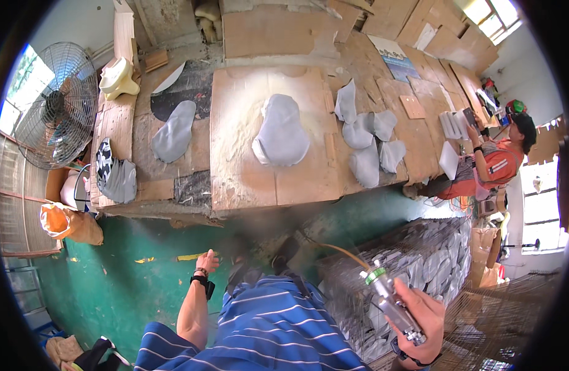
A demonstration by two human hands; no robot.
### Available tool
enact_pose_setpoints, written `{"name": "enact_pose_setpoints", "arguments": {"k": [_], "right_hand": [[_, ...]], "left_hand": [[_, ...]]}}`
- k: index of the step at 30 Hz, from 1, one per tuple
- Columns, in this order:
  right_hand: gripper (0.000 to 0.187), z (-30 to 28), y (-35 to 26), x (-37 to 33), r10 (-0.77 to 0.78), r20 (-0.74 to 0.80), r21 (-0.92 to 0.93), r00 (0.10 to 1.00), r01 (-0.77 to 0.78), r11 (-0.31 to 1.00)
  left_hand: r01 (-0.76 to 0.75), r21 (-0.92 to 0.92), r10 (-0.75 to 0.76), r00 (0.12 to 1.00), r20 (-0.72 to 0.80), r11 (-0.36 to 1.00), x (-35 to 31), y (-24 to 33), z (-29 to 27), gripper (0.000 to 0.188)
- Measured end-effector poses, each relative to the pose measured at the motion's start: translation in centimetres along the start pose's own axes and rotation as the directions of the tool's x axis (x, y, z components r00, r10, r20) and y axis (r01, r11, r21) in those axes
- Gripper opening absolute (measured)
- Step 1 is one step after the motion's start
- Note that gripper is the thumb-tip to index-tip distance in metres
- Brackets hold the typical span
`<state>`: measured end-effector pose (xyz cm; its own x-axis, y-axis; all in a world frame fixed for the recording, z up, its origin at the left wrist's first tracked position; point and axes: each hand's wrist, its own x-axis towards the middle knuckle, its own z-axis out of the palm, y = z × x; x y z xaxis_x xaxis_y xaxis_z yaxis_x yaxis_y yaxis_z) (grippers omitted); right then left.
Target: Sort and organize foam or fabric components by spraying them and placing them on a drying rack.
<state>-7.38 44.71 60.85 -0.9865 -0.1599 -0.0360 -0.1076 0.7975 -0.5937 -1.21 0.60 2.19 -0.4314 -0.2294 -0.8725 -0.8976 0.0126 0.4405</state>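
My right hand (423, 318) is wrapped around a metal spray gun (392, 306) with a green ring at one end, where a brownish hose (343, 250) joins it. Low at my left side hangs my left hand (207, 262), empty, its fingers loosely stretched out. Ahead of me, a stack of grey shoe-insole-shaped pieces (281, 131) lies on a cardboard sheet (235, 179) spotted with pale residue. Another grey insole-shaped piece (174, 132) rests to its left. Several more grey pieces (365, 164) are spread to its right. Neither hand touches any of these pieces.
A wire-cage fan (53, 105) stands at the far left, near an orange-lined sack (71, 222). Standing insole-shaped pieces (116, 173) sit at the table's left end. At right, a co-worker (497, 161) handles pieces. Close on my right is a wire rack (414, 260) covered with grey pieces.
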Motion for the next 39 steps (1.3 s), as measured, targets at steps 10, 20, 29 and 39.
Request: {"name": "enact_pose_setpoints", "arguments": {"k": [10,20,29,39], "right_hand": [[0.055,2.0,-1.8,0.3,0.07,-0.18,0.085,0.981,-0.055,0.995],[0.057,1.4,-2.5,-1.4,0.005,0.006,0.024,1.0,-0.005,1.0],[0.055,1.5,-1.6,-1.1,-0.048,-0.081,0.022,0.996,0.05,0.999],[0.058,0.3,1.1,-2.5,-0.029,-0.209,-0.044,0.977,0.02,0.999]], "left_hand": [[0.031,0.065,-0.034,0.998,0.052,0.997,1.1,-2.1,-0.5,0.06],[0.03,0.087,-0.038,0.995,0.088,0.996,2.1,-2.0,-1.2,0.06],[-0.17,0.05,0.168,0.985,0.045,0.984,-0.3,3.2,0.6,0.049],[-0.862,0.463,0.977,0.21,-0.043,0.206,-8.7,30.5,8.3,0.023]]}}
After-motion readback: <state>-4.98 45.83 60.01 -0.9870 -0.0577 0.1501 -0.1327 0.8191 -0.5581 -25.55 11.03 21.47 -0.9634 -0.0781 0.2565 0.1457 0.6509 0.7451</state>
